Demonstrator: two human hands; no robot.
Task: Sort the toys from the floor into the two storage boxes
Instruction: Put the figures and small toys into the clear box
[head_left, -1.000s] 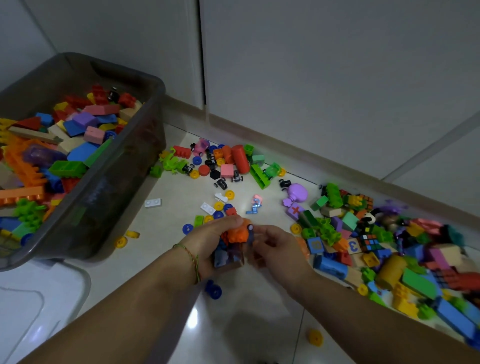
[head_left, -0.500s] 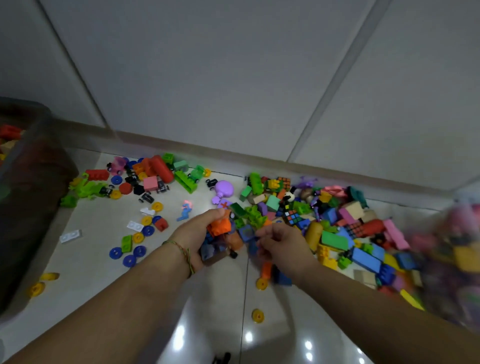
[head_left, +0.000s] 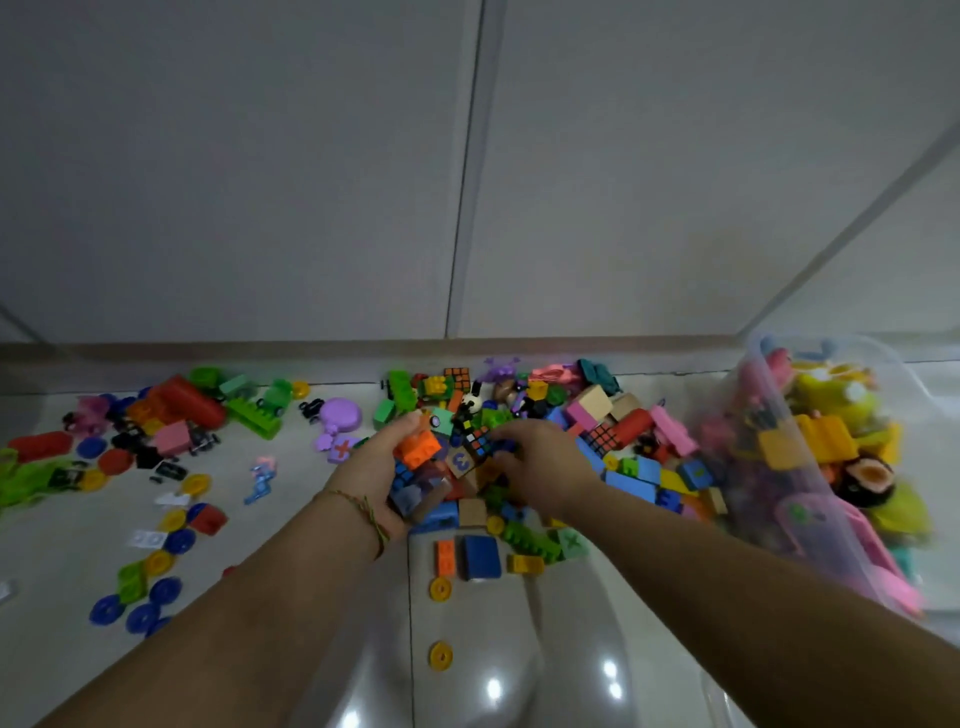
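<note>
- The left hand (head_left: 371, 470) is curled, thumb over the top, round a handful of blocks (head_left: 415, 491) with an orange brick (head_left: 422, 451) uppermost; the load is heaped and only loosely cupped.
- The right hand (head_left: 543, 467) lies knuckles-up just right of it, fingertips dug in beside a small puzzle cube (head_left: 477, 440); the fingers hide their own tips, so I cannot tell whether they pinch a piece or merely rake.
- Both hands sit over the pile of toys (head_left: 631, 423) on the floor (head_left: 291, 519); the pile runs right as far as the clear storage box (head_left: 766, 364), which is well filled; the second box is out of view.
- Far left, apart from the pile, lie looser pieces, among them a red cylinder (head_left: 193, 401); a yellow disc (head_left: 440, 590) sits near, between the forearms.
- Likely trouble: adding one more piece could overfill the cupped hand, so the orange brick slides off when lifted; a mixed handful may also land in the wrong box; raking could scatter small parts further.
</note>
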